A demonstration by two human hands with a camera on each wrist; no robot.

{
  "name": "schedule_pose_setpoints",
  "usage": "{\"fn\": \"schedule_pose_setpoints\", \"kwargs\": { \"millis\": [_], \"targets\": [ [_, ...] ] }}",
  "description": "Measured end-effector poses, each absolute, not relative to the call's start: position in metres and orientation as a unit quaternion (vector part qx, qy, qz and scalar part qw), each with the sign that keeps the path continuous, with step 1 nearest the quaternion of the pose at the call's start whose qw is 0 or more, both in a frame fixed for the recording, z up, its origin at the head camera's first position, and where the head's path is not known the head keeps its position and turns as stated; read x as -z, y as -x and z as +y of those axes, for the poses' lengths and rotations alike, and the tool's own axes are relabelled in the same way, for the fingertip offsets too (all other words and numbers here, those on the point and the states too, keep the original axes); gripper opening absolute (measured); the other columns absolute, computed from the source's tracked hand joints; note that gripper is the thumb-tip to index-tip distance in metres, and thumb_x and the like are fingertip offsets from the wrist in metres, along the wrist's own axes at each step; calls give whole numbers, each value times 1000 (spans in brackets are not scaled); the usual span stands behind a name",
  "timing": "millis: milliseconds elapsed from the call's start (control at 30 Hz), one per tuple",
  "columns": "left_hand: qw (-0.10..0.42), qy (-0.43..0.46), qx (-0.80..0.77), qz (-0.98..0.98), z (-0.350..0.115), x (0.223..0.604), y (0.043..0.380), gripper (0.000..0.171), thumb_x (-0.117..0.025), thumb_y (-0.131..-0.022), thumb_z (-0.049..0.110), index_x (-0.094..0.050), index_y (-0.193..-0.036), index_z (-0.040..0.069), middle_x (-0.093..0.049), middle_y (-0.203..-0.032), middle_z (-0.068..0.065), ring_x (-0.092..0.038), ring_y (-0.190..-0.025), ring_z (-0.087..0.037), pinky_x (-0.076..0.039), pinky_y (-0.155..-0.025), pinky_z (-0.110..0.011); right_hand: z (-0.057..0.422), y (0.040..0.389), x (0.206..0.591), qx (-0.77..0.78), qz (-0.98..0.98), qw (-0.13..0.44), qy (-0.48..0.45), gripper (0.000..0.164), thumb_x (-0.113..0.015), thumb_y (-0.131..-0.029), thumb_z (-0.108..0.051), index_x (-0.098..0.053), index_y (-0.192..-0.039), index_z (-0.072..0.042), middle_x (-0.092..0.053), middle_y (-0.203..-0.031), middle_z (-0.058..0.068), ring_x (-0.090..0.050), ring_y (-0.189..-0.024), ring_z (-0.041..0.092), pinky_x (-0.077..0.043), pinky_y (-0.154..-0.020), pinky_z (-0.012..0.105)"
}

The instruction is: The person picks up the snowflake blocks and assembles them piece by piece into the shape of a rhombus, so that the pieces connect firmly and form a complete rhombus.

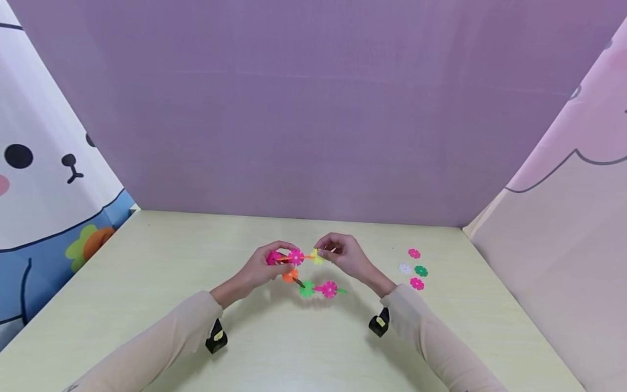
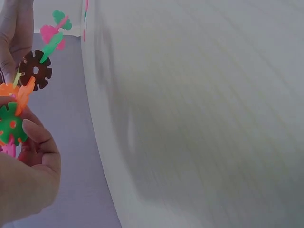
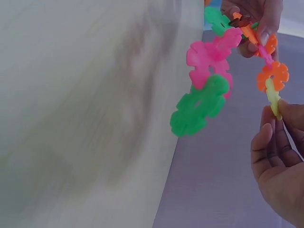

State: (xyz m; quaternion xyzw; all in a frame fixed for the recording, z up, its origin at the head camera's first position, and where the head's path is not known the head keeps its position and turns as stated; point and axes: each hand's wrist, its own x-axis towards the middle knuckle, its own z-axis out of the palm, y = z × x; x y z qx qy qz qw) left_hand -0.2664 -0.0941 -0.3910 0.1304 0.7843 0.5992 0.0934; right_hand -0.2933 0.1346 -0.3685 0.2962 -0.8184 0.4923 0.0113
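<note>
A chain of colourful slotted flower-shaped discs is held up between both hands over the table. My left hand [image 1: 261, 265] grips it near a dark green disc [image 2: 6, 118], fingers curled around that part. With thumb and fingertips, my right hand [image 1: 346, 256] pinches a yellow disc [image 3: 272, 96] at one end, its edge meeting an orange disc [image 3: 281, 71]. From the left hand the other branch hangs down and rightward, through a brown disc [image 2: 27, 76], a light green disc [image 1: 307, 289], a pink disc [image 1: 330, 289] and a green end disc [image 3: 197, 109].
Loose discs lie to the right on the pale table [image 1: 303, 348]: a pink disc [image 1: 414, 253], a white disc [image 1: 405, 268], a green disc [image 1: 421, 271] and another pink disc [image 1: 417, 283]. A purple panel [image 1: 303, 120] stands behind, with printed cloths at both sides.
</note>
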Motion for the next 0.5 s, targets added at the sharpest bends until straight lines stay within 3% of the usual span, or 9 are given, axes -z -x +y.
{"fn": "schedule_pose_setpoints", "kwargs": {
  "millis": [133, 300, 500],
  "targets": [
    [90, -125, -596, 788, -95, 392, 267, 37, -69, -81, 20, -57, -116, 20, -63, -72, 1, -51, -65, -21, -41, -54, -27, 138, 292, 367, -485, -821, 16, -301, 13, -61, -85, -2, -64, -97, 0, -65, -91, 15, -60, -80, 19, -49, -62, 21],
    [90, -107, -598, 789, -96, 391, 267, 37, -69, -81, 19, -57, -116, 22, -66, -78, -1, -54, -69, -25, -42, -56, -27, 144, 278, 350, -481, -828, 15, -289, 15, -61, -84, 1, -62, -98, 6, -64, -93, 20, -60, -87, 30, -50, -65, 25],
    [86, -104, -600, 789, -99, 391, 265, 38, -70, -80, 20, -57, -116, 24, -68, -83, -2, -55, -76, -34, -44, -57, -29, 168, 291, 370, -457, -845, 45, -276, 13, -63, -83, -2, -64, -95, -3, -65, -93, 13, -61, -85, 20, -50, -67, 26]
  ]
}}
